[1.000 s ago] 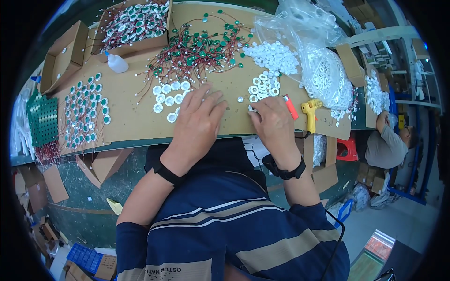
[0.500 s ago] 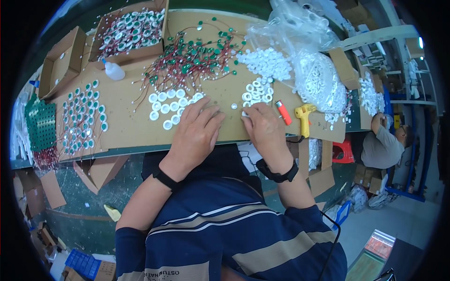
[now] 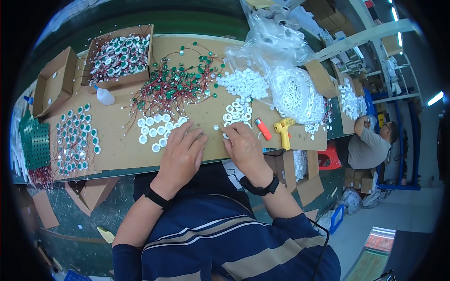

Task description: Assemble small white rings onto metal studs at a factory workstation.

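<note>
My left hand (image 3: 183,150) rests on the cardboard-covered tabletop with its fingers stretched forward. Its fingertips lie over the right end of a group of white round caps (image 3: 157,118) set out in rows, hiding some of them. At the near edge of a loose cluster of white rings (image 3: 237,110), my right hand (image 3: 246,149) has thumb and forefinger closed on a white ring (image 3: 226,136), which is mostly hidden. Between the two hands lies a single small white disc (image 3: 216,127).
Beyond my hands lies a tangle of green discs with red wires (image 3: 176,86), with a heap of white pieces (image 3: 246,83) beside it. A red lighter (image 3: 264,130) and yellow glue gun (image 3: 284,132) lie rightward. Wired discs (image 3: 77,136), a squeeze bottle (image 3: 105,96) and boxes (image 3: 117,82) stand left.
The whole view has shifted, so the table appears lower and further left. Against the parts around them, both hands have hardly moved.
</note>
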### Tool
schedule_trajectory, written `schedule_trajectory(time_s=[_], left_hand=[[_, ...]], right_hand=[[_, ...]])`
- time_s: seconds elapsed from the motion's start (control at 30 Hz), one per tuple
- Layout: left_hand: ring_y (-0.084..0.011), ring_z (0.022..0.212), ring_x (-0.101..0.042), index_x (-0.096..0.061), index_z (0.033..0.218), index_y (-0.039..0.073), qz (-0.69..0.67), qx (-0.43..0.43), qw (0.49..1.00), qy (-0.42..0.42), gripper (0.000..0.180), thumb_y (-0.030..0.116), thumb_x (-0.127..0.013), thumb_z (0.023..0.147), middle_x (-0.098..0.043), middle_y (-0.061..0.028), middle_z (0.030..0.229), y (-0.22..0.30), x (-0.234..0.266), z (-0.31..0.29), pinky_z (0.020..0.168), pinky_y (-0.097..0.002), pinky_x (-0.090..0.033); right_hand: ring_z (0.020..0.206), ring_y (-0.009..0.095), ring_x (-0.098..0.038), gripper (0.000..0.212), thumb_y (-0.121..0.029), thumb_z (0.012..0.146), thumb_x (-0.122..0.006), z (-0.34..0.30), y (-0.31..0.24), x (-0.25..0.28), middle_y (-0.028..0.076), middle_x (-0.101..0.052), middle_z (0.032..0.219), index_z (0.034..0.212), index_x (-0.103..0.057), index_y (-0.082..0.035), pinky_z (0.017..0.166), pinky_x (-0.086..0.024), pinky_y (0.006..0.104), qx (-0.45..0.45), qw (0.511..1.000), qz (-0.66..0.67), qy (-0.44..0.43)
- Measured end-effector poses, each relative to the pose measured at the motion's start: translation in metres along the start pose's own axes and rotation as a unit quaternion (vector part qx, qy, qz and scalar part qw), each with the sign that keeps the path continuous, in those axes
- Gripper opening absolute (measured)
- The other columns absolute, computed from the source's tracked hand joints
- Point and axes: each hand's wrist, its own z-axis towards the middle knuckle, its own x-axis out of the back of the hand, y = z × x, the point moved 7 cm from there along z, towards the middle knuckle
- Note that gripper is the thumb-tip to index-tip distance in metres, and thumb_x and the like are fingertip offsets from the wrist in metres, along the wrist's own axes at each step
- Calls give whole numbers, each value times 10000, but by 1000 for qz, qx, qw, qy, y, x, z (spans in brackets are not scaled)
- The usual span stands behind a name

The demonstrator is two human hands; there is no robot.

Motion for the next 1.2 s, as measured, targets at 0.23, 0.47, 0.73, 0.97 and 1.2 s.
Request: schedule_trajectory(time_s=[0.23, 0.47, 0.73, 0.97, 1.2], left_hand=[[-418, 1518, -632, -830, 1298, 40, 4, -8, 1000, 7, 352, 42, -865, 948, -768, -146, 1423, 0, -1, 4, 1244, -563, -525], [-418, 1498, -656, -840, 1280, 48, 14, 18, 1000, 20, 350, 37, -893, 934, -786, -126, 1410, -5, -3, 2, 1236, -563, -534], [-409, 1532, -616, -826, 1310, 43, 6, 17, 1000, 12, 351, 97, -886, 968, -767, -137, 1435, -7, -4, -1, 1269, -559, -500], [-410, 1548, -597, -811, 1353, 44, 6, 15, 1000, -26, 402, 154, -899, 977, -746, -143, 1475, -2, -6, 4, 1290, -554, -481], [-408, 1567, -579, -804, 1370, 38, 14, 24, 999, -27, 417, 185, -892, 990, -736, -152, 1489, -3, -8, 3, 1312, -552, -464]], right_hand=[[985, 383, -796, 290, 21, 973, -863, 5, 3, -4, 142, -774, 1208, 1253, -850, -54, 833, -657, 445, -76, 988, 135, -25], [992, 386, -800, 222, 14, 994, -849, 3, -15, -32, 160, -797, 1131, 1210, -863, -36, 857, -660, 457, 11, 991, 132, -13], [1082, 383, -788, 179, -63, 984, -886, 20, 1, -18, 147, -809, 1135, 1162, -883, -45, 935, -646, 483, -19, 997, 67, 17], [1129, 376, -774, 210, -107, 973, -913, 26, 6, -20, 136, -813, 1135, 1173, -886, -50, 958, -631, 495, -18, 1000, -11, -12], [1024, 361, -794, 221, -108, 989, -910, 13, 2, -17, 137, -815, 1084, 1188, -870, -22, 905, -640, 472, -78, 987, 109, -93]])
